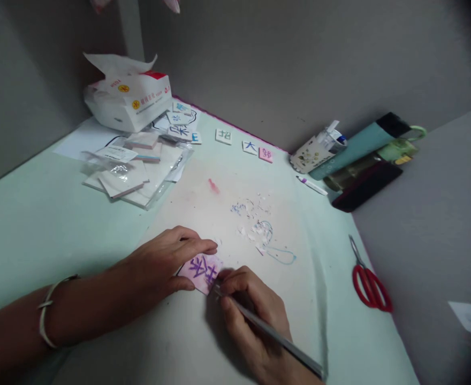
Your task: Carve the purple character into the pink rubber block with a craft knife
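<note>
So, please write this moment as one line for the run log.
left hand: holds pink tile | right hand: holds slim tool at tile's edge | nearby: white crumbs, scissors, marker

Wht bangle (42,320), L wrist (69,309)

Half-seen about the pink tile (197,269)
The left hand (169,259) covers part of its edge; beside it, the tip of the tool (278,336) blurs; well above, pink shapes (173,5) are cut off, unrecognisable from here.
</note>
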The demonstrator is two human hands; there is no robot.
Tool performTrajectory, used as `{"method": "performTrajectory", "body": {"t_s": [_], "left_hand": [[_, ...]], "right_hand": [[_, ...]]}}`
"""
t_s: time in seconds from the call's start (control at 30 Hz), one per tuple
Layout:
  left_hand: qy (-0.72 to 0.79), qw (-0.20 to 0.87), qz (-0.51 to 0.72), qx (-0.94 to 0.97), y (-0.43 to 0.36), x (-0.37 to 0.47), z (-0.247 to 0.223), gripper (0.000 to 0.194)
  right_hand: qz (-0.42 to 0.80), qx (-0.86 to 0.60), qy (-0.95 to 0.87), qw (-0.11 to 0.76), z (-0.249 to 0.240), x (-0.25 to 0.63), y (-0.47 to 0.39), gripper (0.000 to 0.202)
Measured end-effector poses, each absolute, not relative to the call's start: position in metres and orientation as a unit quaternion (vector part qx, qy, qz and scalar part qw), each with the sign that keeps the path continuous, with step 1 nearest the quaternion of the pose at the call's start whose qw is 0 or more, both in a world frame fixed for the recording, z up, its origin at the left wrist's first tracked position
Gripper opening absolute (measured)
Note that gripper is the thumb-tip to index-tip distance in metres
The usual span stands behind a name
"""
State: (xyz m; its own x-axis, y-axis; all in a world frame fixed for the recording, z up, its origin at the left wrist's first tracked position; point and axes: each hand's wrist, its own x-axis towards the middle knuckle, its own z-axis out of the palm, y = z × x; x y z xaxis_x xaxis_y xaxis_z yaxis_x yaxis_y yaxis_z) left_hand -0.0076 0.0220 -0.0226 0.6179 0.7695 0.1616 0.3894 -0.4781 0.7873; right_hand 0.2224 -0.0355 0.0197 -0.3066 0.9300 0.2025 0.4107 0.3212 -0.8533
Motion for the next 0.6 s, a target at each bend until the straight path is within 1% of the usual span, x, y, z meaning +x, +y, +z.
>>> {"method": "performTrajectory", "body": {"t_s": [0.27,0.43,0.6], "left_hand": [[0.348,0.374,0.261,0.819,0.0230,-0.0078,-0.0255,0.060],[0.341,0.369,0.274,0.820,0.0224,-0.0078,-0.0270,0.052],[0.334,0.366,0.280,0.822,0.0233,-0.0082,-0.0272,0.048]], "right_hand": [[0.337,-0.470,-0.738,0.348,0.0239,0.2208,-0.0349,0.008],[0.314,-0.461,-0.757,0.340,0.0228,0.2215,-0.0368,0.008],[0.327,-0.458,-0.768,0.306,0.0219,0.2253,-0.0399,0.008]]}}
